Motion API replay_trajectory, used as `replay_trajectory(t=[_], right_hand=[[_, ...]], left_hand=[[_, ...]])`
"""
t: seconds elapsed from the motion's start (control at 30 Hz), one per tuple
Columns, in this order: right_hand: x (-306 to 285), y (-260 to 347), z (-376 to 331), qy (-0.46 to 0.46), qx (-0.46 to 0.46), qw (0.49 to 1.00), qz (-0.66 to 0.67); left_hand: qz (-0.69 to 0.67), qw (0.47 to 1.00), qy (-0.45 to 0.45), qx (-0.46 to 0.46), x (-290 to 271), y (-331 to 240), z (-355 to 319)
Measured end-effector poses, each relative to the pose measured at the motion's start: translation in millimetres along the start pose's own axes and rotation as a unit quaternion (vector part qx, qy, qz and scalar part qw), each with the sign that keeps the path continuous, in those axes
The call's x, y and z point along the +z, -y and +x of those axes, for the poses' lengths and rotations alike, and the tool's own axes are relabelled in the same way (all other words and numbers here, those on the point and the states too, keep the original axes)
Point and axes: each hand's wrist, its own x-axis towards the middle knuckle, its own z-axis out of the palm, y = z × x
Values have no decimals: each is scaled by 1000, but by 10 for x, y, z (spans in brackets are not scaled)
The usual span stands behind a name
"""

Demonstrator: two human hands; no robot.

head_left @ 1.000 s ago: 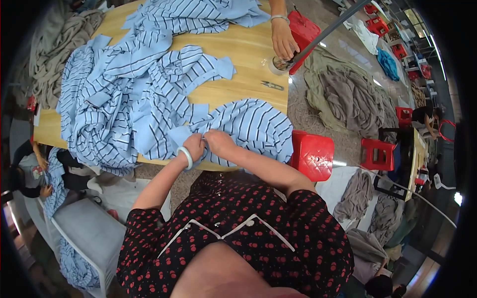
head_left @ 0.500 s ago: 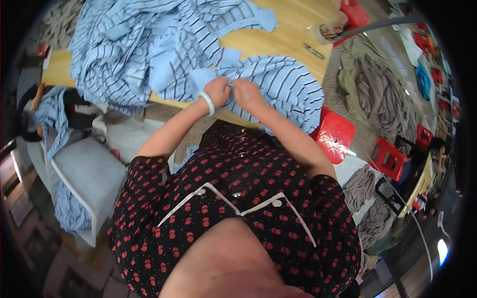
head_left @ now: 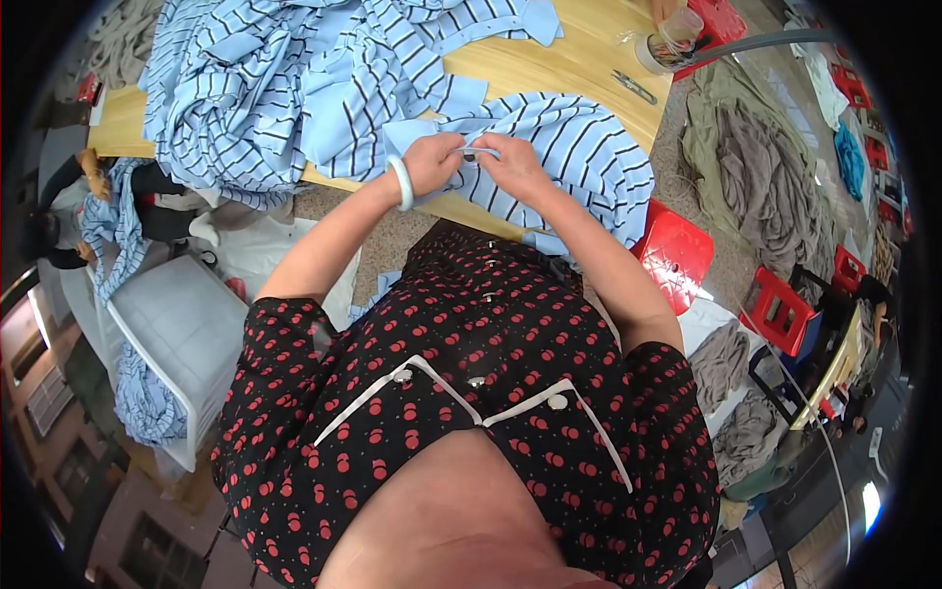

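Note:
A light-blue shirt (head_left: 579, 133) with dark stripes lies over the near edge of the wooden table, partly hanging off it. Both hands pinch a small edge of its cloth. My left hand (head_left: 432, 164), a pale bangle on its wrist, has its fingers closed on that edge. Close beside it, my right hand (head_left: 512, 167) grips the same strip, with a short stretch of it showing between the hands. The fingers hide exactly how the cloth is folded. More striped shirts (head_left: 245, 108) are heaped on the table's left side.
Small thread snips (head_left: 635, 86) and a jar of tools (head_left: 659, 54) are on the table (head_left: 520, 74) at the far right. A red stool (head_left: 675, 250) stands right of me, a grey bin (head_left: 177, 309) left. Another person's hand (head_left: 95, 177) holds striped cloth at far left.
Both hands have turned and drawn slightly apart, so a strip of the cloth now shows between them. The view has shifted slightly.

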Motion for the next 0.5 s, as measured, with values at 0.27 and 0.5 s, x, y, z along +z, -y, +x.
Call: replay_trajectory(t=[0.27, 0.5], right_hand=[[-90, -47, 37, 124, 49, 991, -9], [2, -375, -167, 80, 10, 994, -70]], left_hand=[[73, 992, 101, -2, -331, 174, 75], [74, 976, 163, -124, -176, 364, 250]])
